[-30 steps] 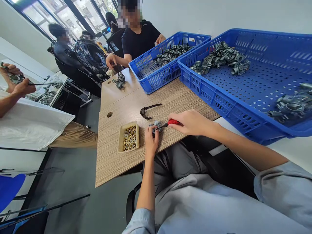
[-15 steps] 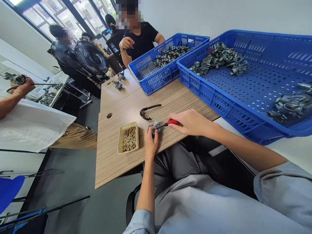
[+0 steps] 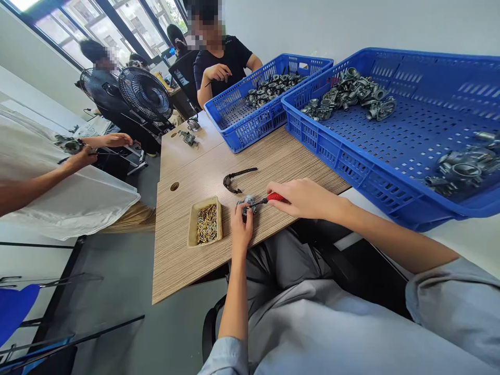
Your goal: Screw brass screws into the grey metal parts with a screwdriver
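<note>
My left hand grips a small grey metal carburetor on the tabletop, its fingers covering part of it. In my right hand is a screwdriver with a red handle. The dark shaft points left and its tip meets the carburetor, though the exact contact spot is too small to make out. Left of my left hand stands a cream tray full of small brass-coloured parts. A black wristwatch lies just beyond the carburetor.
Two blue crates with metal carburetors inside stand to the right and at the back. Two more carburetors lie at the table's far end. A person in black sits opposite. Another in white stands left, holding a carburetor. Behind is a fan.
My hands stay almost in place with the screwdriver on the carburetor. The person in white has moved their hands and carburetor right and lower. The seated person's raised hand has shifted slightly right.
</note>
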Demonstrator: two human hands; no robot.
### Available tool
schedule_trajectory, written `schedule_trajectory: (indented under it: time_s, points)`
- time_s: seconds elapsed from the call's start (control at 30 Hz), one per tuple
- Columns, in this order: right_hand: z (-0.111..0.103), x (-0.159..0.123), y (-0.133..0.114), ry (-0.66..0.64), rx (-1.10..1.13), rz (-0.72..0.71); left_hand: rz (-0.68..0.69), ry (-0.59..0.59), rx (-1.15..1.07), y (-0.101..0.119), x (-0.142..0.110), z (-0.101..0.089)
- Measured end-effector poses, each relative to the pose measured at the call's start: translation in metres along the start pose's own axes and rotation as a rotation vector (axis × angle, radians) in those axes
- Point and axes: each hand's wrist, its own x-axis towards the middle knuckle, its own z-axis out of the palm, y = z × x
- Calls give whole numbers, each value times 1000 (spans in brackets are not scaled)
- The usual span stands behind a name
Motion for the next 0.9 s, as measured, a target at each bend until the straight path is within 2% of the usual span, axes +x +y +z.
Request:
schedule_trajectory:
  time_s: [0.33, 0.9]
  points:
    - [-1, -3, 3, -27, 73, -40, -3, 6, 17, 0, 0, 0]
    - [3, 1, 3, -39, -25, -6, -10, 14, 14, -3, -1, 1]
